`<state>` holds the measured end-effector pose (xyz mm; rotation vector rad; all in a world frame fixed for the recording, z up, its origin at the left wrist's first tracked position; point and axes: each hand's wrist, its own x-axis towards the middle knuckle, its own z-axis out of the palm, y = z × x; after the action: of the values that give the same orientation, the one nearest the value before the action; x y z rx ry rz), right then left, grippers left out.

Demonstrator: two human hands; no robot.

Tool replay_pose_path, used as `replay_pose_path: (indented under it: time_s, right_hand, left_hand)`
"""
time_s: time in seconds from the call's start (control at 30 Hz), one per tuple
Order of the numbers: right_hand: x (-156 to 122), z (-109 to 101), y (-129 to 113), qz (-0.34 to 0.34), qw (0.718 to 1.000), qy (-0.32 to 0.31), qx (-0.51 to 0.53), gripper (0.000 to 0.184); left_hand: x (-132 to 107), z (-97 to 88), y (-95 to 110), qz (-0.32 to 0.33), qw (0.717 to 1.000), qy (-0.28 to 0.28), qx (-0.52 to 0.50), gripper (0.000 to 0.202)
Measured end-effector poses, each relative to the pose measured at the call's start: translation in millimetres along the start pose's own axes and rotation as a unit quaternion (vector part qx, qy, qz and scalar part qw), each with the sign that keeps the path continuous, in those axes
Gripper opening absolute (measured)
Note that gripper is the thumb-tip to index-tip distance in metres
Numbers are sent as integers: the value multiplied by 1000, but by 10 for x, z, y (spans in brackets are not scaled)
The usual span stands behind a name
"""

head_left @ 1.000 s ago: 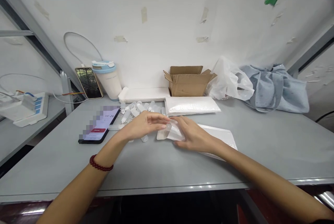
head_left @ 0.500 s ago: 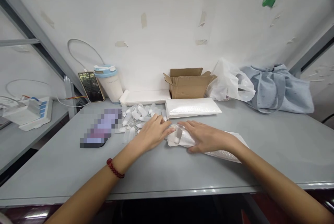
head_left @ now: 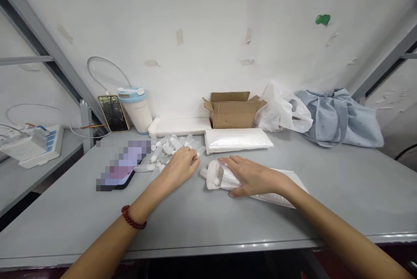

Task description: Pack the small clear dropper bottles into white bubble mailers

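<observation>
My left hand (head_left: 178,167) reaches into a heap of small clear plastic tubes (head_left: 169,145) on the grey table (head_left: 208,218), its fingers pinched on one tube near the heap's right edge. My right hand (head_left: 252,177) lies flat on a small clear plastic bag (head_left: 217,175) that holds a few tubes, pressing it to the table. The bag rests on the left end of a white padded envelope (head_left: 286,188). A red bead bracelet (head_left: 133,219) circles my left wrist.
A phone (head_left: 119,169) lies left of the tubes. At the back stand a second phone (head_left: 114,113), a lidded cup (head_left: 137,109), a white tray (head_left: 179,125), a stack of white envelopes (head_left: 237,139), a cardboard box (head_left: 232,109), a white plastic bag (head_left: 282,109) and a blue cloth bag (head_left: 339,118).
My left hand left the bag and moved left into the heap of tubes, closing on one. My right hand lowered the bag and now presses it flat on the table.
</observation>
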<state>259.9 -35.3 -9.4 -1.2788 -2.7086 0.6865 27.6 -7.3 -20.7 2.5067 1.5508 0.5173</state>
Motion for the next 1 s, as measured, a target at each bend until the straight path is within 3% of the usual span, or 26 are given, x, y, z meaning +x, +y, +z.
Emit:
replay_pose_path:
  time_s: [0.1, 0.17, 0.3, 0.47, 0.63, 0.93, 1.0]
  right_hand:
    - [6, -17, -10, 5, 1000, -10, 4, 80]
    - [9, -28, -15, 8, 1000, -13, 6, 80]
    - [10, -45, -23, 14, 1000, -15, 17, 80]
    - [23, -31, -18, 12, 1000, -9, 22, 81]
    - [49, -3, -27, 8, 1000, 4, 29, 80]
    - [48, 73, -47, -9, 998, 41, 46, 76]
    - [50, 94, -52, -22, 997, 53, 50, 75]
  left_hand:
    - [12, -168, -29, -84, 991, 55, -87, 18]
    - [3, -311, -65, -126, 977, 58, -165, 21]
    - [-44, -549, -147, -127, 958, -42, -255, 23]
    - [-90, -650, -149, -88, 942, -166, -279, 17]
    - [-91, -565, -79, -78, 913, -221, -333, 13]
    - [-72, -112, 85, -56, 878, -222, -421, 16]
    - [-95, 0, 198, -30, 889, -193, -414, 13]
